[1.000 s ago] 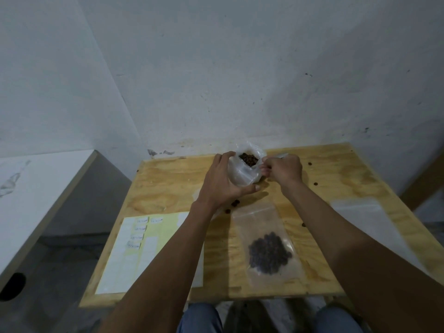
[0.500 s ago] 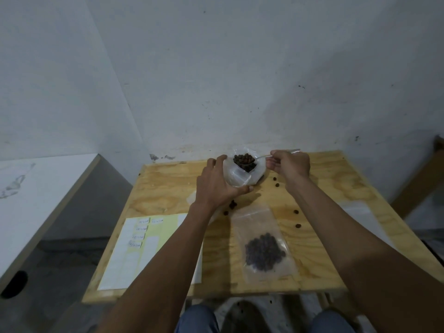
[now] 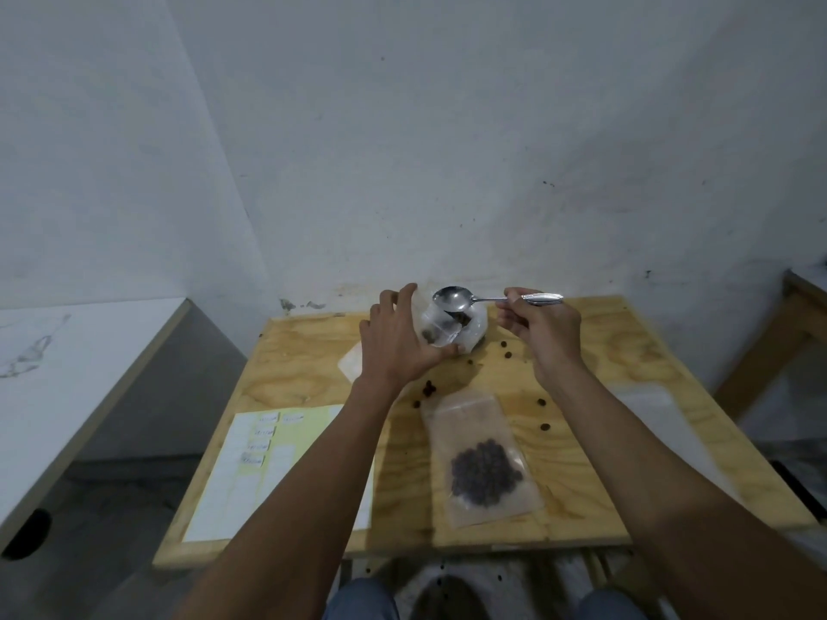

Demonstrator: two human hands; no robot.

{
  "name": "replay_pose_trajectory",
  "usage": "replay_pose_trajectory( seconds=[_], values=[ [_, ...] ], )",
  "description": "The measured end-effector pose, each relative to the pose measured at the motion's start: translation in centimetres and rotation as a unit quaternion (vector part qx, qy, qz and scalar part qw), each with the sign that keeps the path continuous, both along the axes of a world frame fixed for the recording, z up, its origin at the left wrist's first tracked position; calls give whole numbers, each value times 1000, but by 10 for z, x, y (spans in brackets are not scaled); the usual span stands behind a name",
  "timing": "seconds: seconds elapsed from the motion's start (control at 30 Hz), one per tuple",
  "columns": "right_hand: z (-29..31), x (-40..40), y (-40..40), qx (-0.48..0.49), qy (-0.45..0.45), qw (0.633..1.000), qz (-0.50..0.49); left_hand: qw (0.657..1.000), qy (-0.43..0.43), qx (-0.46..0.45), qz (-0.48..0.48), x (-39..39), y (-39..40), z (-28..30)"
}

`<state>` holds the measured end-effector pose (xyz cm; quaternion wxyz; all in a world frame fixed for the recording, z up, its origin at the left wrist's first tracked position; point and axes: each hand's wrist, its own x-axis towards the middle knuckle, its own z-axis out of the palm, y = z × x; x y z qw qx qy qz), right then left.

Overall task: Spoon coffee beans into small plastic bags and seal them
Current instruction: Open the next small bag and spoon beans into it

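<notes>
A person sits at a plywood bench (image 3: 313, 351), seen from above. Near the bench's far edge, the left hand (image 3: 398, 346) wraps its grip around a small clear plastic bag (image 3: 441, 331), holding its mouth open; a few coffee beans (image 3: 430, 335) show inside. The right hand (image 3: 539, 326) pinches the handle of a metal spoon (image 3: 452, 299), whose bowl, apparently empty, sits tilted at the bag's mouth. A flat bag of beans (image 3: 485, 472) lies near the front edge, and loose beans (image 3: 428, 387) are scattered around the middle. A sheet of labels (image 3: 268, 445) lies at the front left. To fill well, keep the mouth wide and steady, and tip each spoonful inside the opening so nothing spills.
</notes>
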<state>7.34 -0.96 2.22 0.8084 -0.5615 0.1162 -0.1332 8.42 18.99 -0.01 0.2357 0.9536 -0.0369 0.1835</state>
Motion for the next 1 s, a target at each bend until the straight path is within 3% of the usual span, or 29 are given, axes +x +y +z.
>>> replay_pose_trajectory(
  seconds=[0.1,0.3,0.43,0.57,0.83,1.0],
  values=[
    [-7,9,3,-7,21,999,-50,1000,-6,10,-9,2,2,-6],
    [-27,33,15,-176,63,977,-97,999,16,-2,-39,13,6,-19],
    [-37,42,24,-231,65,964,-114,996,38,-29,-79,19,6,-24],
    [-45,48,26,-223,95,968,-73,988,42,-86,-122,24,5,-29],
    [-39,58,26,-159,155,975,26,985,37,-114,-126,27,3,-37],
    [-38,56,24,-118,169,978,-24,985,40,-116,-124,25,3,-35]
  ],
)
